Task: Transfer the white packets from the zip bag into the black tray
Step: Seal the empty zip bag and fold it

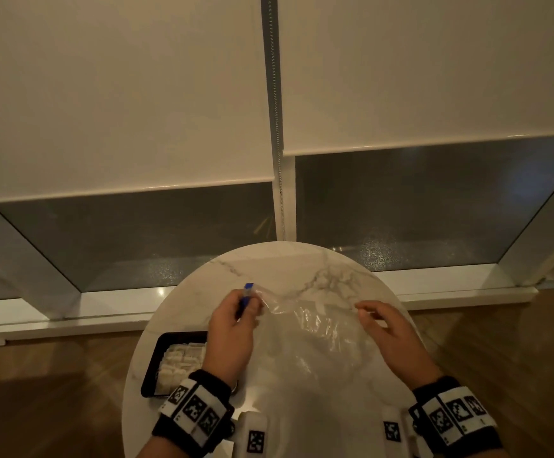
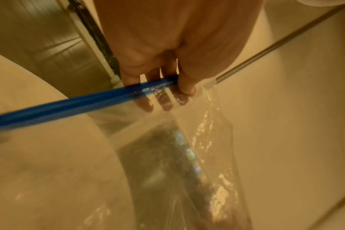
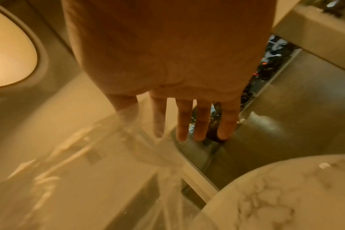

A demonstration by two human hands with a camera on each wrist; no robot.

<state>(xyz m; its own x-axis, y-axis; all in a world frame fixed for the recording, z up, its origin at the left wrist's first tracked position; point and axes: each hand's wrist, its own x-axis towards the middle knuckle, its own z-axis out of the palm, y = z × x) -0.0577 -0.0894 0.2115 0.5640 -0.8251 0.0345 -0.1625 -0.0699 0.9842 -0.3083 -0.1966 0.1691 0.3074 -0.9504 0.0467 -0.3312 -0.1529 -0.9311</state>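
In the head view's lower centre, the left hand (image 1: 232,328) pinched the zip bag (image 1: 305,338) by its blue strip, the right hand (image 1: 391,332) by its opposite edge, fingers nearly straight. The black tray (image 1: 151,361), holding white packets (image 1: 178,361), lay lower left, beside the left hand.

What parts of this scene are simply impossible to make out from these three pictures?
- Black tray: near right corner hidden behind the left hand, head view.
- Zip bag: whether any packets remain inside is lost in glare and blur, all views.
- Right hand: its grip on the bag is unclear; motion blur, right wrist view.
- Table: near edge cut off, head view.
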